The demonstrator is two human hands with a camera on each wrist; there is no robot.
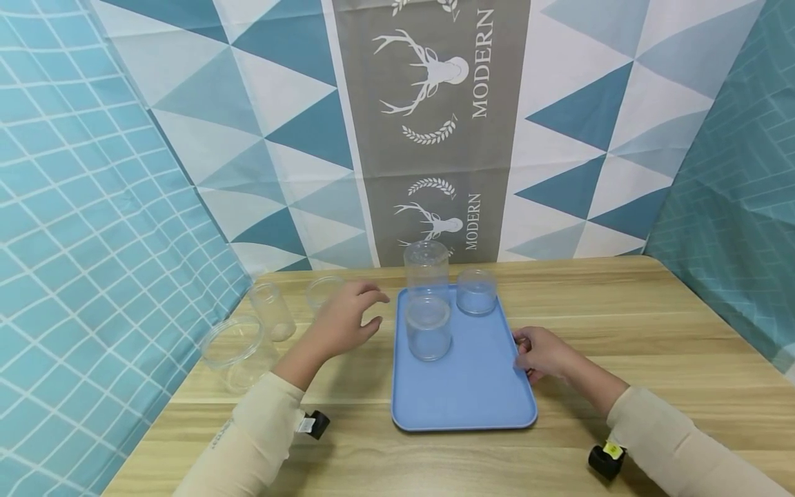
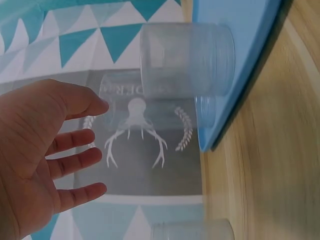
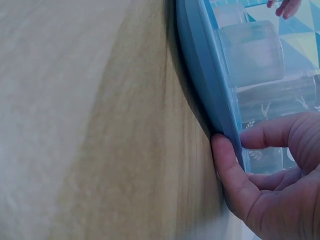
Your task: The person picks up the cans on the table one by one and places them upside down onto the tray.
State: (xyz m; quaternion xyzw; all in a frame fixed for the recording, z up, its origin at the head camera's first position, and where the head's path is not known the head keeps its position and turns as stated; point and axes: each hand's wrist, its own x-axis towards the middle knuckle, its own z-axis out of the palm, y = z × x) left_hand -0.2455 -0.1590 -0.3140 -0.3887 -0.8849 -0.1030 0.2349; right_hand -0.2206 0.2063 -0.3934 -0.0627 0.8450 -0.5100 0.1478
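Observation:
A blue tray (image 1: 462, 397) lies on the wooden table. Its right rim is pinched by my right hand (image 1: 544, 353); in the right wrist view, the thumb (image 3: 267, 132) is over the rim and the fingers are against the outer side. On the tray stand a tall clear jar (image 1: 426, 266) at the back left, a medium clear jar (image 1: 428, 335) in front of it and a short clear jar (image 1: 477, 295) at the back right. Left of the tray, my left hand (image 1: 348, 317) hovers with fingers spread and nothing in its grasp, as the left wrist view confirms.
Beyond my left forearm, on the table's left side, are a wide clear jar (image 1: 232, 345), a narrow clear cylinder (image 1: 272, 314) and a low clear container (image 1: 321, 290) partly behind the left hand. Patterned cloth (image 1: 298, 103) hangs behind the table.

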